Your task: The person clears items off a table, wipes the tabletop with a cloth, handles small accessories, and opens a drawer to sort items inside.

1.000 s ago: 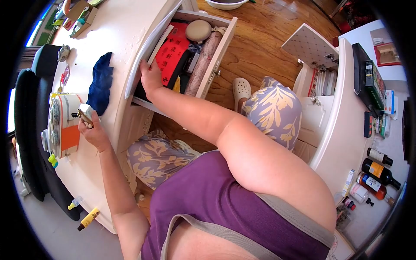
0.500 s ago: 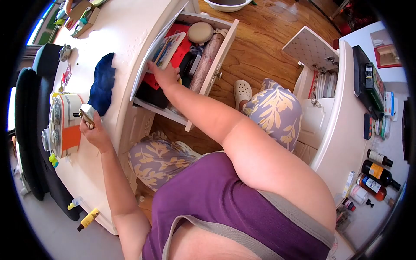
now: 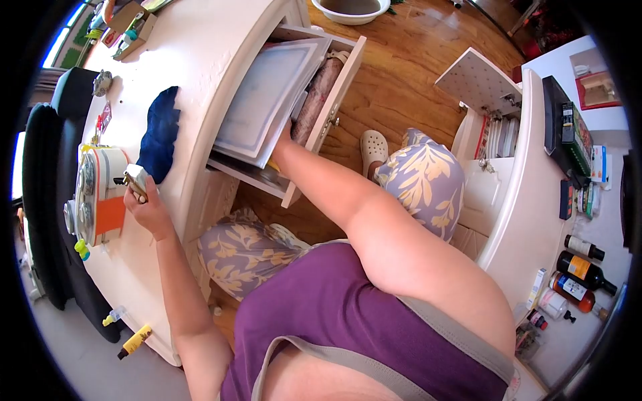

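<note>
At the desk's edge, my left hand [image 3: 148,212] is closed around small white and brass-coloured items [image 3: 138,179] with a black piece poking out; their exact kind is unclear. My right hand [image 3: 284,144] reaches into the open drawer [image 3: 348,77], its fingers hidden beneath a stack of translucent plastic folders [image 3: 264,97]. The folders lie slanted over most of the drawer's contents. Beside them, along the drawer front, runs a patterned pinkish roll [image 3: 321,93]. A dark blue cloth [image 3: 159,134] rests on the desk near my left hand.
A white and orange container [image 3: 107,200] stands on the desk [image 3: 194,60]. A second cabinet with an open door [image 3: 478,80] is at the right, with several bottles [image 3: 580,269] near it. A white basin [image 3: 351,15] sits on the wooden floor [image 3: 408,50].
The plastic folders now lie over the drawer, covering the red item, the booklet and the round beige thing. My right hand has moved toward the drawer front, under the folders. My left hand stays put.
</note>
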The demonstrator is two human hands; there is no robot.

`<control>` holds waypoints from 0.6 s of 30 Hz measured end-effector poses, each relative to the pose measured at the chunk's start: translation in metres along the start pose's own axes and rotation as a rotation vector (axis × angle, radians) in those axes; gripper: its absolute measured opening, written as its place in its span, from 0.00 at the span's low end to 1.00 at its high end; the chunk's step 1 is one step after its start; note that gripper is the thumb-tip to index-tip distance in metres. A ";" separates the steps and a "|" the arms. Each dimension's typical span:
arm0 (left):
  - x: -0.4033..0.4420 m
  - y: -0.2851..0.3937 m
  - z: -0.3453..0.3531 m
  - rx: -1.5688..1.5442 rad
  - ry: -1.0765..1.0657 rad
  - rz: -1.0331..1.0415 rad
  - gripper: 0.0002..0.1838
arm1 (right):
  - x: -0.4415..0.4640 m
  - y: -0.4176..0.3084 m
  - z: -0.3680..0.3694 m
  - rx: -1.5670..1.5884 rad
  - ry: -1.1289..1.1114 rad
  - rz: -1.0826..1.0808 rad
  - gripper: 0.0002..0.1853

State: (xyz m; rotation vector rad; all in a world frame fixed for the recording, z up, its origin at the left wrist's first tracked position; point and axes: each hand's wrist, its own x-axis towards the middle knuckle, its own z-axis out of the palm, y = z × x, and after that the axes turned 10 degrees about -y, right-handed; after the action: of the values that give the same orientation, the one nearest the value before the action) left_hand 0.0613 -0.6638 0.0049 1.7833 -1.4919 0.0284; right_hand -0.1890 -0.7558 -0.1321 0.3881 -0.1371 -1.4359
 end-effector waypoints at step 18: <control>0.000 -0.006 -0.002 -0.060 -0.013 -0.084 0.30 | 0.042 -0.016 0.026 -1.825 -0.200 0.396 0.28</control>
State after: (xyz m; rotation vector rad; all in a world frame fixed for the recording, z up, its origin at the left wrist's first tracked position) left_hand 0.0669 -0.6622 0.0031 1.7987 -1.4113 -0.0700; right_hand -0.2061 -0.8026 -0.1194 -1.2084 0.8590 -0.7296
